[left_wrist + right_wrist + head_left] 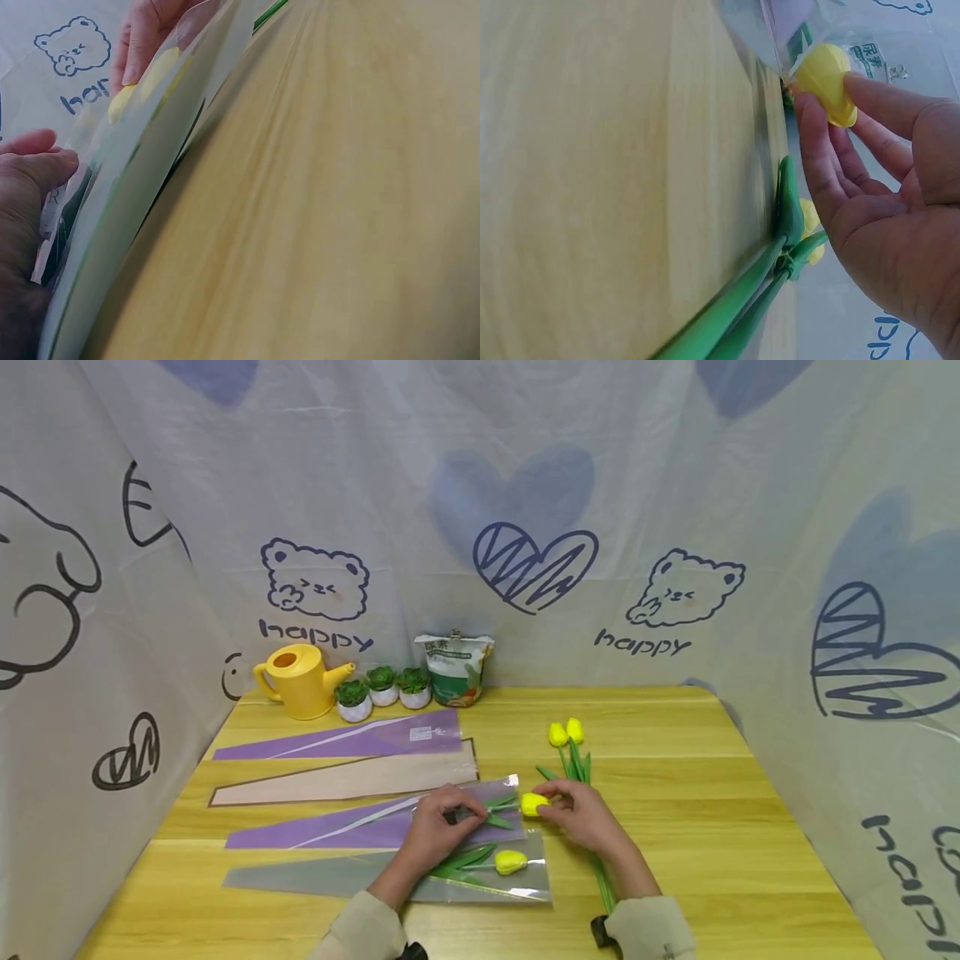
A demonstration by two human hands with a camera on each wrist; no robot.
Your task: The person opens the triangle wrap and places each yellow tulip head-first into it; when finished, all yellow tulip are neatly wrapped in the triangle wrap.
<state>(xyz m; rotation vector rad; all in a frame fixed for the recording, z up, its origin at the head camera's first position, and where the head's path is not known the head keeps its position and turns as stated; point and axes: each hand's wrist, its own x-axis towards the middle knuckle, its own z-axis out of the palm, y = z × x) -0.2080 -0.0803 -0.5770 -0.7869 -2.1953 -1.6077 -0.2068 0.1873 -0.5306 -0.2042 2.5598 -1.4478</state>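
My right hand pinches the yellow head of an artificial tulip between thumb and fingers, just beyond the mouth of a purple flower sleeve. Green leaves of that tulip lie within the sleeve's clear end. Over the same sleeve, my left hand holds its clear film with curled thumb and forefinger; the exact contact is partly hidden. The right wrist view shows the tulip head between the fingertips. Nearer to me, a grey sleeve contains another yellow tulip.
Two more tulips lie beside my right hand, their stems running under the forearm. Beyond are a beige sleeve and another purple sleeve. A yellow watering can, small potted succulents and a green-white bag line the back.
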